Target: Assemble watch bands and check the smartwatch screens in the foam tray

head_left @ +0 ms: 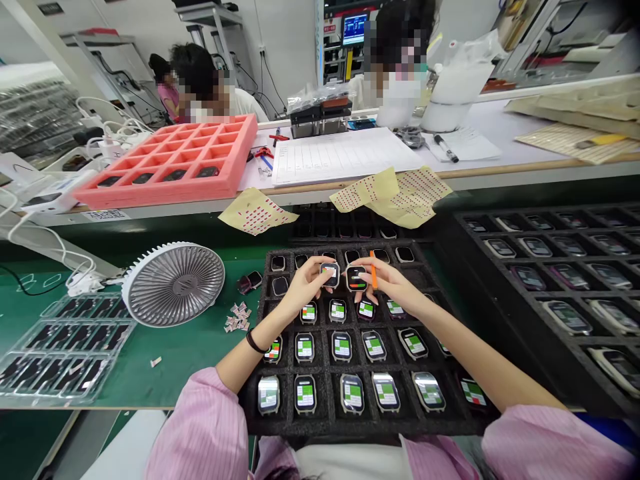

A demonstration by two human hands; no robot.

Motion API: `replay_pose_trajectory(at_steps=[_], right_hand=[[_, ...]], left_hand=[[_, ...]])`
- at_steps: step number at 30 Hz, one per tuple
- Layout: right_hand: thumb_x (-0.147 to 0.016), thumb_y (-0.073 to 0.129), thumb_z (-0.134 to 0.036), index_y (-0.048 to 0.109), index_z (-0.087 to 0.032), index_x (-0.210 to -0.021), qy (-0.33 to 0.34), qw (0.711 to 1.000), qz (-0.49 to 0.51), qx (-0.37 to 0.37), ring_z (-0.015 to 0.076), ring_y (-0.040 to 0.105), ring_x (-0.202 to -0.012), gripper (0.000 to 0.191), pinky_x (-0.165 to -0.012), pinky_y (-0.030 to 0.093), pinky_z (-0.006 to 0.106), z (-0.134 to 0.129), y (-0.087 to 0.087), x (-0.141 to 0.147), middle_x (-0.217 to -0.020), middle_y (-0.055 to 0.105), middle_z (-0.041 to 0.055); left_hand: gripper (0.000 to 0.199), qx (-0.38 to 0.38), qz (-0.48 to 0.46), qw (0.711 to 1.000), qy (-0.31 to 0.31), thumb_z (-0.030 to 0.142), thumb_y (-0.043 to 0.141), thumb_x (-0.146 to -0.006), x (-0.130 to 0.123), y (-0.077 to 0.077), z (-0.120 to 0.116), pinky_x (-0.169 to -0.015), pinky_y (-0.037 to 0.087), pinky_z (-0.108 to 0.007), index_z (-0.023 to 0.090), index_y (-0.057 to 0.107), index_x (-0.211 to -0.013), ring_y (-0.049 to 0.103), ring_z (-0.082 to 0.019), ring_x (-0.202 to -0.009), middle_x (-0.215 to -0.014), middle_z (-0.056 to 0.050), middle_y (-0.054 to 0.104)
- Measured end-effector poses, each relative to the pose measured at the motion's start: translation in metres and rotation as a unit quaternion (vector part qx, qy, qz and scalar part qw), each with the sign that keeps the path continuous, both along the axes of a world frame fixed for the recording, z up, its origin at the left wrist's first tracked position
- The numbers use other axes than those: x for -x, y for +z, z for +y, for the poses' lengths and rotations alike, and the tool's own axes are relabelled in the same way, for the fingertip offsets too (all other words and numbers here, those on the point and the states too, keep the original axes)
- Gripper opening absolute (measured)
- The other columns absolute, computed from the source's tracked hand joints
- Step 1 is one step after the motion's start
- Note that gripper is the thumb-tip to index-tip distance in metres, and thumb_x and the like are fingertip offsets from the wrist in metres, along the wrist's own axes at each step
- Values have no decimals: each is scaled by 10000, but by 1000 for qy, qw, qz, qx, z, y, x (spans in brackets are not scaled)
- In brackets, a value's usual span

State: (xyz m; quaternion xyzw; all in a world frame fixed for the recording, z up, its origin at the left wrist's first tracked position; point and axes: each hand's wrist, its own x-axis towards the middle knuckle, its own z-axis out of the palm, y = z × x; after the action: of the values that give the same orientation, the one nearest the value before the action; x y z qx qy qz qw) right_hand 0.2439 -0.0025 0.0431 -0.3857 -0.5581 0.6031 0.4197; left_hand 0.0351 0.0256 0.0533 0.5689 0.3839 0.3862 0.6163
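Note:
My left hand [311,280] grips a smartwatch body [329,275] with a lit screen, held above the black foam tray [327,424]. Beside it, my right hand [387,283] has its fingers round a second smartwatch [356,279], whose screen shows orange and green. A thin orange strip [373,270] stands up between the right fingers; its kind is unclear. The two watches are close together and no strap shows on them. Below, the tray's compartments hold several strapless watches, many with green and white screens, such as a watch [342,346]; those at the back are dark.
A grey fan [173,283] stands left of the tray, near small loose pieces [239,317] and clear plastic trays [65,340]. Another foam tray of watches [565,273] lies right. On the shelf are a pink foam tray [235,157], paper sheets [345,157] and yellow sticker sheets [257,212]. People sit beyond.

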Motion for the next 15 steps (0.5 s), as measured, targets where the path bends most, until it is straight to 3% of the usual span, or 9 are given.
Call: replay_pose_trajectory(at_steps=[12,15], right_hand=[[-819,648,-467,540,-223,-1055,-32,999,-17,-8,148,659,-550,356,-363,371,215,-3,7,4,-859,623,32],[-785,702,-409,540,-225,-1067,-27,1000,-9,-2,152,665,-581,374,-376,392,212,-6,13,2,-942,637,57]], left_hand=[[306,21,-14,1000,-7,408,605,-833,1,3,-3,-406,366,-171,182,604,-1040,613,-109,-591,-869,-31,637],[351,19,-28,999,-30,363,677,-787,4,10,-4,-443,391,-173,191,590,-1080,617,-116,-645,-926,-41,638]])
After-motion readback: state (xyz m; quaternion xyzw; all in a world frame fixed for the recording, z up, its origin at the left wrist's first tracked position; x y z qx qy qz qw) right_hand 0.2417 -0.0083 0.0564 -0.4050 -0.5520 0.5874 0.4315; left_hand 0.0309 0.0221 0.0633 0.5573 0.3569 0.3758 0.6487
